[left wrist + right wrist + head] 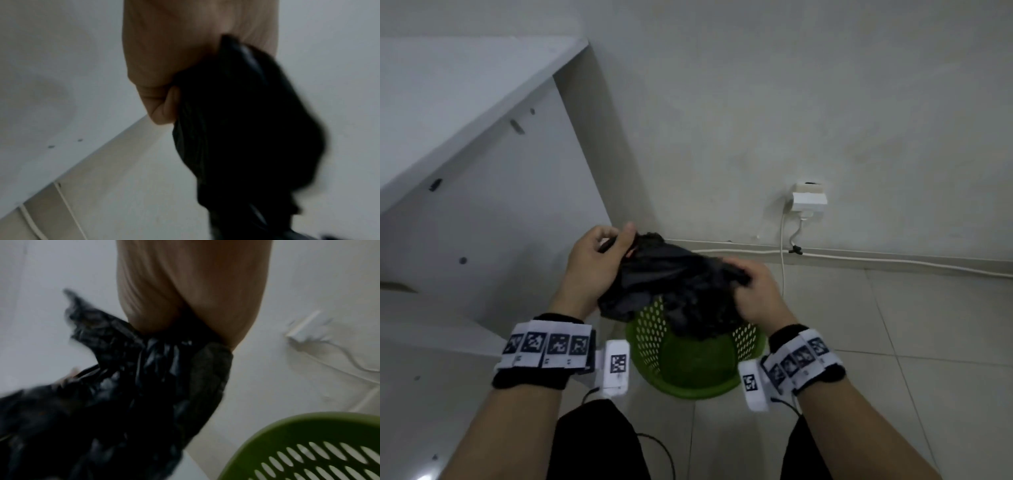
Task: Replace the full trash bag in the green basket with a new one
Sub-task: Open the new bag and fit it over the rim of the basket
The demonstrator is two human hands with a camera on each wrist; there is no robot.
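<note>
Wrists: my two wrists sit nearest the lens, each in a white band of markers, with my knees below them.
Bag (671,284): black, thin film, bunched between both my hands and hanging just above the basket mouth, its lower folds dipping to the rim.
Feel: I judge it light, soft and slippery; it crumples and has no stiffness, so it will sag wherever I don't hold it. Whether it is the new one or the full one I cannot say, though it looks limp and nearly empty.
Left hand (599,263): fingers curled round one gathered edge of the bag, thumb on top; the wrist view shows film squeezed out below my fist.
Right hand (753,294): closed on the opposite edge, film pinched inside the curled fingers.
Where to hold: at the mouth hem, one side in each hand, so I can pull it open; a grip on the middle would only bunch it more, I think.
Risk: thin film may tear if I tug hard over the rim.
Basket (688,370): green, perforated wall, standing on the tiled floor between my knees; inside looks bare.
Around: white shelf unit (482,171) to my left, a wall socket (808,200) with a cable beyond.
</note>
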